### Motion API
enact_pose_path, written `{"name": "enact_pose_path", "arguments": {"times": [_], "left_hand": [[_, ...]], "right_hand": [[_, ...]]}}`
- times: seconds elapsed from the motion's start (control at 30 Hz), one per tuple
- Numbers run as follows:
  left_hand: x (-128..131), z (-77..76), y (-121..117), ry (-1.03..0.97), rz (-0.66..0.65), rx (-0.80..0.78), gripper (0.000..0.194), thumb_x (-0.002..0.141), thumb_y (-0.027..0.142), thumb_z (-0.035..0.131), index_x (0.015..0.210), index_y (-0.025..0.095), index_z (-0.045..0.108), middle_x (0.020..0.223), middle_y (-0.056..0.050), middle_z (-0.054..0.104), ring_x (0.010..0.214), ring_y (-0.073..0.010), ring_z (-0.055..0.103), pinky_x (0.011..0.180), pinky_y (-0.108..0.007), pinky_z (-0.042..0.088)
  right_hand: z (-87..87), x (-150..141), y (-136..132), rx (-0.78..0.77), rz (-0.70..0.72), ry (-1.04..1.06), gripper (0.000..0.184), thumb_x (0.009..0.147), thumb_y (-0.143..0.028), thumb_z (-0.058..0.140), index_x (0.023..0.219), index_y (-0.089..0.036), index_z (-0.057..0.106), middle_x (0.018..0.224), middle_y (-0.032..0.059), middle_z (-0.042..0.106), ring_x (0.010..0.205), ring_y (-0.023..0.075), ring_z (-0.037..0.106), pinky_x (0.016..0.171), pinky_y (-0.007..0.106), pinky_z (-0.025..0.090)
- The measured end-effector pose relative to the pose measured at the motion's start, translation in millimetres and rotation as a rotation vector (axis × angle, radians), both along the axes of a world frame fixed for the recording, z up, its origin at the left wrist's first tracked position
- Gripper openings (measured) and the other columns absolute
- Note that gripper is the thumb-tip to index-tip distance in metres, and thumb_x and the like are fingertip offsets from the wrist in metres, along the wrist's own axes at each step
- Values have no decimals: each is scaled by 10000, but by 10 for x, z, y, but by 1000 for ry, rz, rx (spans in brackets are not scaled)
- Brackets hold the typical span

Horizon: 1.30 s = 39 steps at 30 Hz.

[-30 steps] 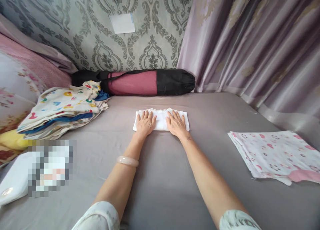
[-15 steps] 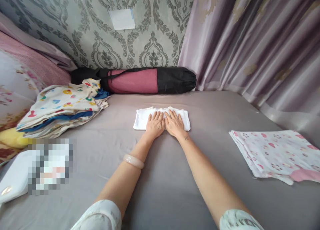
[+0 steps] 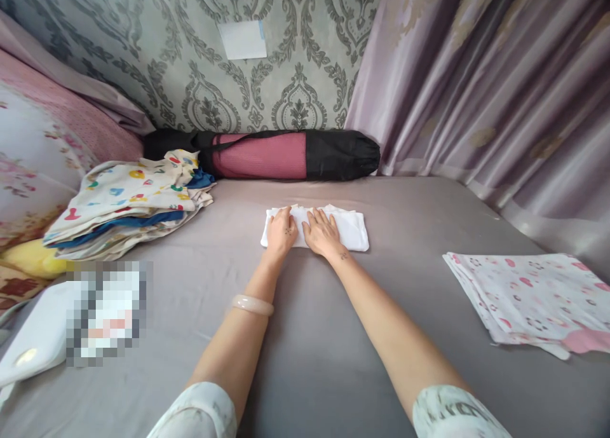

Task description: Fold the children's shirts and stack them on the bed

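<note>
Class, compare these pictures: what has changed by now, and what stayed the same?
The right hand has slid left across the folded white cloth. The left hand moved right to meet it, then back left. The patterned clothes pile, pink-print fabric and bagged pink mat stayed put.

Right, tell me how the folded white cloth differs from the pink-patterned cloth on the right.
The white cloth looks plain; the patterned cloth carries pink and dark prints. The white cloth has the left hand and right hand on it; the patterned cloth lies untouched. The white cloth forms a narrow strip, the patterned cloth a broader shape. Both lie on the grey sheet.
</note>
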<state>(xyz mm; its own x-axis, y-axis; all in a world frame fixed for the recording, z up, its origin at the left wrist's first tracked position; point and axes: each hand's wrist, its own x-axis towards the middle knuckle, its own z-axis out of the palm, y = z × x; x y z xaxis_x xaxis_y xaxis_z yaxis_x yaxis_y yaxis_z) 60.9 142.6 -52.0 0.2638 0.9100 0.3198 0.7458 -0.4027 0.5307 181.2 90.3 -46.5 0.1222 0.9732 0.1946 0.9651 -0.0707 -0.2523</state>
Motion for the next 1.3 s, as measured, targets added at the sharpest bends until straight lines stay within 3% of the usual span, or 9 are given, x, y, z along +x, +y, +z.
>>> {"name": "enact_pose_path", "arguments": {"times": [0.17,0.33,0.53,0.67,0.8,1.0,1.13,1.3], "left_hand": [[-53,-20,11,108,-2,-37,382,889,132,425,1247,129,557,1261,-155,623,1219,-240,546,1058,-383,370],[-43,-10,15,62,-7,-60,389,875,126,432,1237,164,569,1240,-127,641,1218,-240,543,1052,-391,379],[-224,78,109,-251,88,-109,372,870,165,462,1208,177,619,1180,-132,671,1121,-271,609,1018,-395,420],[-421,93,203,-475,203,-180,313,822,156,527,1097,178,674,1108,-127,696,1072,-273,629,1017,-398,419],[-497,83,280,-796,225,-231,218,759,126,573,926,185,701,1028,-103,709,1070,-241,631,1004,-351,432],[-567,178,325,-1304,265,-523,103,784,155,568,860,164,638,887,-81,693,780,-160,677,728,-290,538],[-622,186,319,-1338,330,-685,22,791,133,603,785,144,622,734,-55,668,614,-110,640,601,-208,498],[-645,172,327,-1384,473,-715,78,807,109,586,739,144,605,656,-26,638,542,-89,603,546,-186,463]], "right_hand": [[-121,-23,3,18,-16,-24,521,992,-355,300,1434,-113,429,1520,120,376,1412,254,285,1158,456,133],[-29,-9,14,-43,-14,-22,523,989,-350,305,1439,-110,420,1526,126,363,1417,263,271,1155,468,136],[96,-150,72,-24,38,-14,518,1001,-343,259,1464,-152,391,1543,106,336,1440,263,218,1161,483,95],[10,-244,90,-28,37,-23,514,1000,-360,265,1452,-163,412,1528,91,370,1431,258,233,1153,465,129],[-44,-248,94,-43,32,-36,516,999,-359,268,1455,-162,407,1526,92,373,1431,266,230,1150,470,130],[68,-257,130,-103,44,-38,522,993,-344,273,1456,-141,401,1528,114,363,1423,295,247,1143,516,136],[93,-391,182,-52,79,-48,517,994,-337,273,1461,-149,390,1544,116,332,1433,280,228,1150,511,107],[-20,-539,208,-42,79,-76,521,994,-359,274,1448,-142,413,1541,123,336,1430,277,233,1149,493,105]]}}
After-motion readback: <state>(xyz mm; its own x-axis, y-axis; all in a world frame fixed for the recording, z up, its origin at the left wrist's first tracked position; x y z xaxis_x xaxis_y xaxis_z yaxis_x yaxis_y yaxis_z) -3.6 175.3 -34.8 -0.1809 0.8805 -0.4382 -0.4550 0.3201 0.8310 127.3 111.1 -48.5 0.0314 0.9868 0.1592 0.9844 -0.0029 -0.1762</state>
